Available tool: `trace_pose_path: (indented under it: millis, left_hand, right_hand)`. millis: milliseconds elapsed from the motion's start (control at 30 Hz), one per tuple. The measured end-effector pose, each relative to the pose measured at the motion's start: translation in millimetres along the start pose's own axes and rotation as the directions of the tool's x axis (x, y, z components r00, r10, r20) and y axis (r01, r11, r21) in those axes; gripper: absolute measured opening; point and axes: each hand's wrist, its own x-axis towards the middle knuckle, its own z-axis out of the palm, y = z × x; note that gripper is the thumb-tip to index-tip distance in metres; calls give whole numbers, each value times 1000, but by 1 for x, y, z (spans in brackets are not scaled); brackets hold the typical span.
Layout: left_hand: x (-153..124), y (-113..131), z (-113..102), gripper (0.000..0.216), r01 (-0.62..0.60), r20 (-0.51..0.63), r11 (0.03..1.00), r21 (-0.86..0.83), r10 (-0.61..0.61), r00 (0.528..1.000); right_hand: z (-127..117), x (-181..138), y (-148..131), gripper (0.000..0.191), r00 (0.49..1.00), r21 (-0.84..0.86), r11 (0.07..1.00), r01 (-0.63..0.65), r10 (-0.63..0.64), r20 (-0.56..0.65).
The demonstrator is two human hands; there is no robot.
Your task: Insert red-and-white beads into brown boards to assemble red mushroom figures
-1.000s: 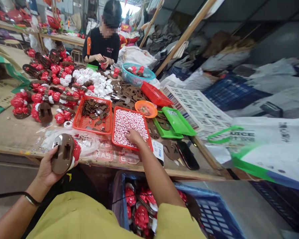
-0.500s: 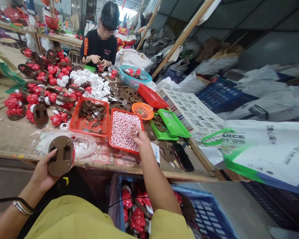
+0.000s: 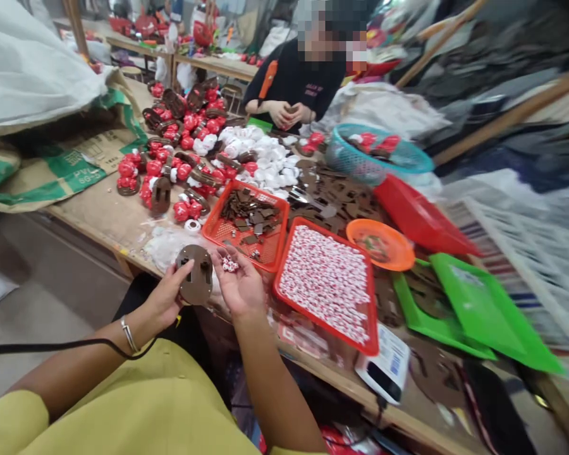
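Note:
My left hand grips a brown oval plastic base with two rectangular slots, held over the table's near edge. My right hand is right beside it, palm up and cupped, with a few small red-and-white pieces lying on the fingers. To the right sits a red tray full of the same small red-and-white pieces. Behind my hands is a red mesh basket with brown parts in it.
Red and white toy parts and brown bases are piled across the wooden table. An orange bowl, green trays, a red bin and a teal basket stand to the right. A person in black works opposite. Sacks lie at left.
My right hand left the tray of red-and-white pieces and came back beside the brown base, carrying a few pieces. The view swung left and closer to the table.

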Motion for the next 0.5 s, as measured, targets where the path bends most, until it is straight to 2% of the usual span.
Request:
trace_pose_path:
  millis: [200, 300, 500]
  left_hand:
    - [2, 2, -11, 55, -20, -9, 998, -62, 19, 1000]
    - [3, 1, -12, 60, 11, -5, 997, -79, -12, 1000]
    - [2, 3, -8, 54, 6, 18, 992, -127, -4, 1000]
  right_hand:
    - [31, -14, 30, 18, 988, -229, 961, 157, -154, 34]
    - [36, -19, 34, 24, 986, -309, 936, 167, -156, 58]
    - [37, -24, 35, 23, 974, -336, 914, 227, -213, 80]
